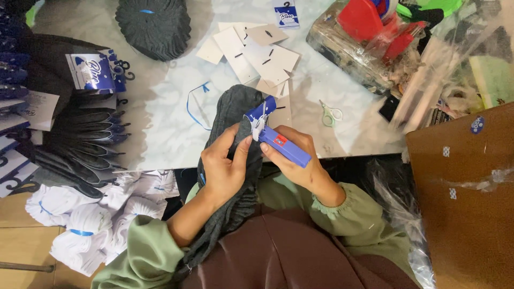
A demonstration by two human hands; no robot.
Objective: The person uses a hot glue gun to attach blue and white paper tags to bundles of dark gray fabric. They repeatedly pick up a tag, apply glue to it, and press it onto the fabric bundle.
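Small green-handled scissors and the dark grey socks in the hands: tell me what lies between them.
Head view: only bare white tabletop separates the scissors from the socks.

On the white table (160, 134): a round stack of dark grey socks (153, 27) at the far edge; loose white card pieces (251, 53) scattered near the middle; a blue ribbon loop (197, 107) lying flat beside them; small pale green scissors (331, 114) well to the right. Left side: a row of carded dark socks (85, 128). Far right: a clear bag with red items (369, 37); a brown cardboard box (466, 192). On the floor, lower left: bundles of white socks (85, 225).
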